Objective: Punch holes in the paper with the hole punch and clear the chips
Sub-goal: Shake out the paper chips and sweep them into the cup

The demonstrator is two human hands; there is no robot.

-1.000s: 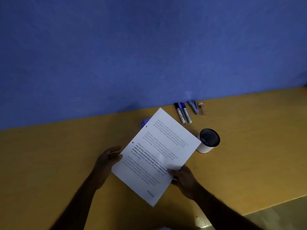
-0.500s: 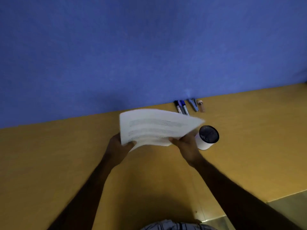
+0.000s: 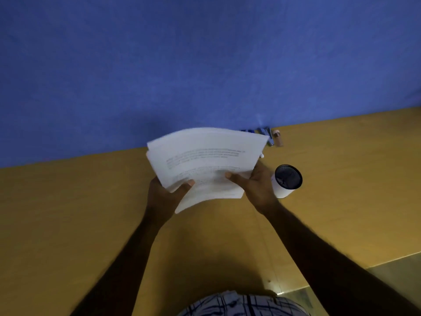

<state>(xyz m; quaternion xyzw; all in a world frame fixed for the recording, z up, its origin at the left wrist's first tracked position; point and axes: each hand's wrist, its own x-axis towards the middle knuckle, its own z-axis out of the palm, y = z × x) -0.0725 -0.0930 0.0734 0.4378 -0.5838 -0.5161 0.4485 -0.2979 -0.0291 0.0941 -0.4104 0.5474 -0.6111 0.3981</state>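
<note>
Lifted higher, the thin paper (image 3: 206, 145) arcs between left hand (image 3: 163, 197) and right hand (image 3: 257, 188).

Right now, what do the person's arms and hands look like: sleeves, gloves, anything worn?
Both arms are bare to the frame edge, no sleeve or cuff. The left hand and right hand are ungloved; no watch, band or ring shows, though light is dim. Only clothing in view: a white fabric shirt with dark check lines at the bottom edge.

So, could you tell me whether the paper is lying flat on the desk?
Lifted, not flat: the left hand and right hand grip the paper by its near edge, and it bows above the desk.
</note>
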